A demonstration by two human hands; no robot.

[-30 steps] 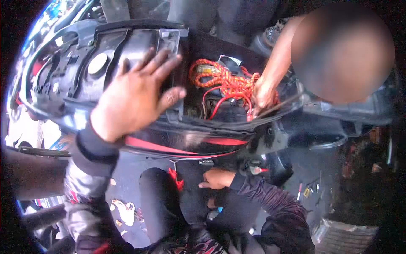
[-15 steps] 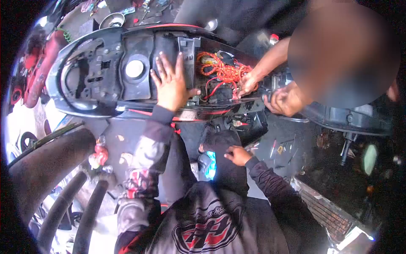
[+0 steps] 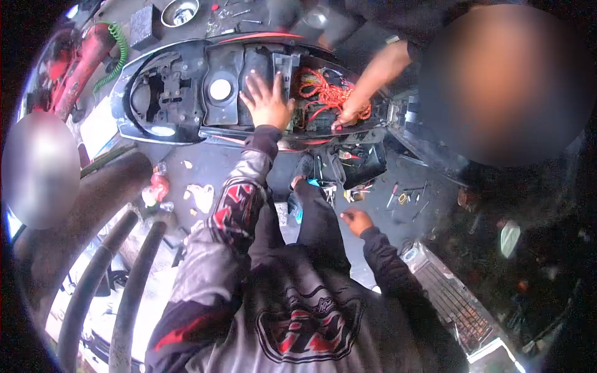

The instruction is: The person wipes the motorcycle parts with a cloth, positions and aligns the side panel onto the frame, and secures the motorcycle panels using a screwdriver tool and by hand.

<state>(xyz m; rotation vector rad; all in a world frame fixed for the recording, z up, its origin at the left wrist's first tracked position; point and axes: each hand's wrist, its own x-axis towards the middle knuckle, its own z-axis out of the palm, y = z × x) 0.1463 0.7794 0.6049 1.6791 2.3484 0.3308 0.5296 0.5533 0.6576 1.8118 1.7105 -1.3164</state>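
Observation:
My left hand lies palm down with its fingers spread on the dark under-seat part of a motor scooter. To its left is a round white cap. Just right of it, a bundle of orange-red cord sits in the scooter's open bay. My right hand hangs beside my leg with curled fingers; I see nothing in it. Another person's hand reaches into the bay at the lower edge of the cord, fingers at a small red part.
An open black tool case lies on the floor below the scooter, with a screwdriver and other tools to its right. Thick curved pipes stand at left. A metal bowl and a green coiled hose are behind.
The view has shifted, and the scooter appears farther up and right. The other person's second hand has gone from sight. My left hand stays on the scooter; my right hand has come away from my leg.

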